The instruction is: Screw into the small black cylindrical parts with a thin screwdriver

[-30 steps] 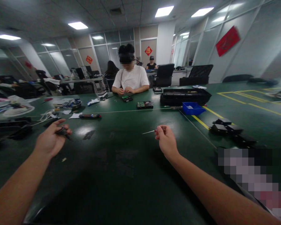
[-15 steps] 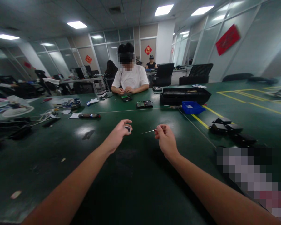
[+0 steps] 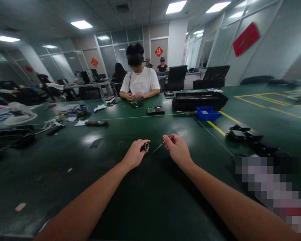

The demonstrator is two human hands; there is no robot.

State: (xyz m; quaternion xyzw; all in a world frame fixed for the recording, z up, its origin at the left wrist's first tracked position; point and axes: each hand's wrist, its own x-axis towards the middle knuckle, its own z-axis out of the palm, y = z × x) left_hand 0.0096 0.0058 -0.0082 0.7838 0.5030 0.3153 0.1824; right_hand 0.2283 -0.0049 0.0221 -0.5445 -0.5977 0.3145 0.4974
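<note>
Red-handled screwdriver slants down leftward, tip near the black cylinder.

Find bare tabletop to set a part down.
Green table: bare between the forearms; also between the right hand and the black blocks, crossed by a thin line. Crowded: left edge with dark objects; around the blue bin and long black tray.

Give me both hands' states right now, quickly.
Left hand: closed around a small black cylindrical object.
Right hand: closed on a thin, red-handled screwdriver-like tool.
</note>
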